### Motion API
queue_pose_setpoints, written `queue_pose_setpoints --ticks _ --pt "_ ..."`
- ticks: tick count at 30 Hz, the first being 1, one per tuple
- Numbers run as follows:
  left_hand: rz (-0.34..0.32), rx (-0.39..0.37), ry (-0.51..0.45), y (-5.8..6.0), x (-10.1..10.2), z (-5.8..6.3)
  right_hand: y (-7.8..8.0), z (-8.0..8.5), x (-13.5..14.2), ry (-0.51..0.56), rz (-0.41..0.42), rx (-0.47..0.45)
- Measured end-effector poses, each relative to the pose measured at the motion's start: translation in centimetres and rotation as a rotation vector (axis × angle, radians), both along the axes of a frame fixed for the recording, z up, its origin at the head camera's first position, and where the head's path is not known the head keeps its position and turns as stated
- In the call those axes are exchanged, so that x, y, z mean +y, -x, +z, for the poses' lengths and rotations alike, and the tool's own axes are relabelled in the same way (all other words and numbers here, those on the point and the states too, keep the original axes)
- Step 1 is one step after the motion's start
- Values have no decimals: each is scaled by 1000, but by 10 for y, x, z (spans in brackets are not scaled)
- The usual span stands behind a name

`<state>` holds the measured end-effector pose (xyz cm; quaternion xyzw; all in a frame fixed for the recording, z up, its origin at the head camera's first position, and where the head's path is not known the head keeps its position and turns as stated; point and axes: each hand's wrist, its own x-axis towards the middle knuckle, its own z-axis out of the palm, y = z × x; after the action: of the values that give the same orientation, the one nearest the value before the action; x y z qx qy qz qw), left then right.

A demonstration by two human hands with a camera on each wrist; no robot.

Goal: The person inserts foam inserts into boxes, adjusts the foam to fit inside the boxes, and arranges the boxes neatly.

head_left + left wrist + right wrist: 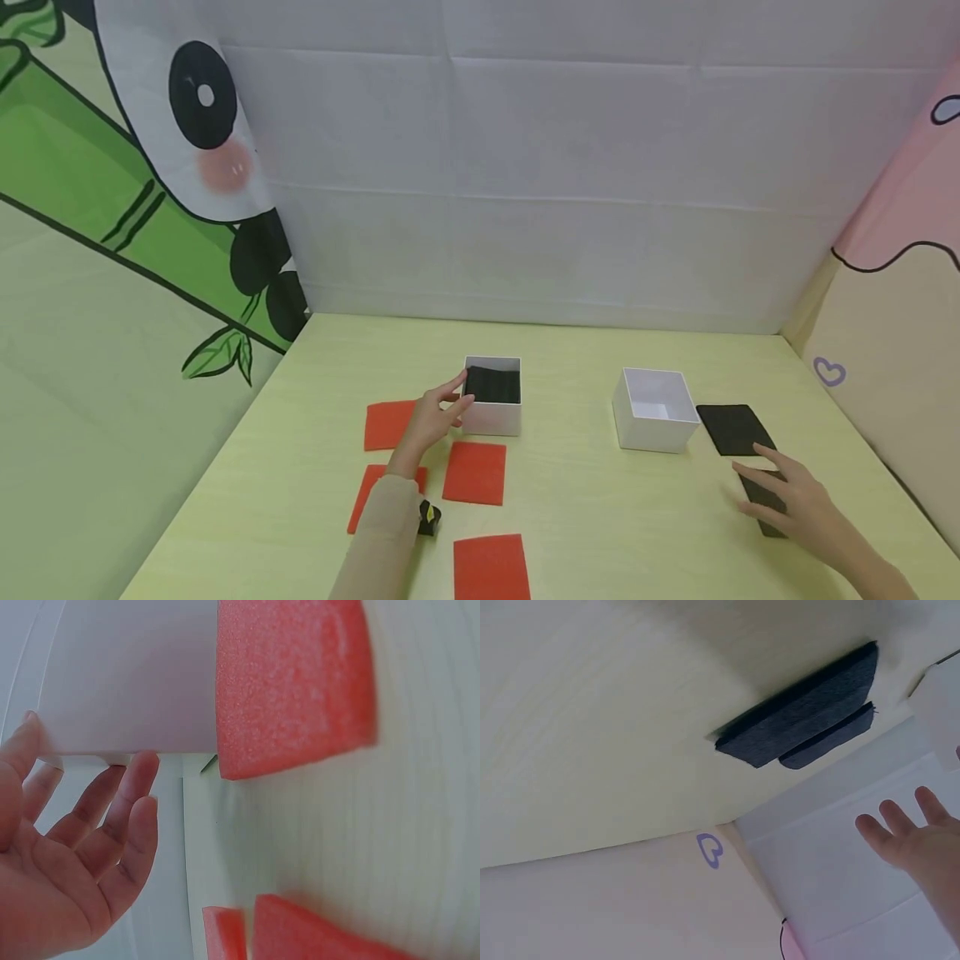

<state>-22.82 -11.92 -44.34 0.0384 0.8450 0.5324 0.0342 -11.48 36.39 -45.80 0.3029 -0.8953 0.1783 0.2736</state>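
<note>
A white box (492, 419) stands left of centre with a black piece (492, 386) lying in its mouth. My left hand (433, 417) is at the box's left side, fingertips right at its wall; the left wrist view shows relaxed fingers along the edge of the white box (135, 682). At the right, my right hand (802, 504) hovers with spread fingers over a black square (767, 500), partly covering it. Another black square (735, 429) lies just beyond. The right wrist view shows nothing held by the right hand (930, 851).
A second white box (656, 425) stands right of centre, its mouth facing up. Red foam-like squares lie around my left arm: one behind (387, 423), one partly under the forearm (365, 496), one in front of the box (475, 472), one near the front (491, 567).
</note>
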Motion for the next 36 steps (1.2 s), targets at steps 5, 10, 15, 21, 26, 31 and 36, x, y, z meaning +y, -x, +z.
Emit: queue_pose_setpoints --ticks 5,10,15,21,26,31,36 --pt "-4 -2 5 0 -1 0 -2 -10 17 -9 -37 -91" --pt "-6 -6 8 0 -1 0 -7 -11 29 16 -103 -245" --pt "-3 -7 9 1 -1 -1 -7 -11 37 0 -115 -303" --pt "-12 7 17 2 -2 -3 -8 -16 45 -17 -143 -376" --pt "-13 6 19 1 -1 -1 -9 -21 50 -33 -158 -435" --pt "-12 4 7 1 0 -1 -8 -23 49 -49 -177 -481" --pt "-7 0 18 1 -1 -2 -7 -21 46 -61 -178 -479"
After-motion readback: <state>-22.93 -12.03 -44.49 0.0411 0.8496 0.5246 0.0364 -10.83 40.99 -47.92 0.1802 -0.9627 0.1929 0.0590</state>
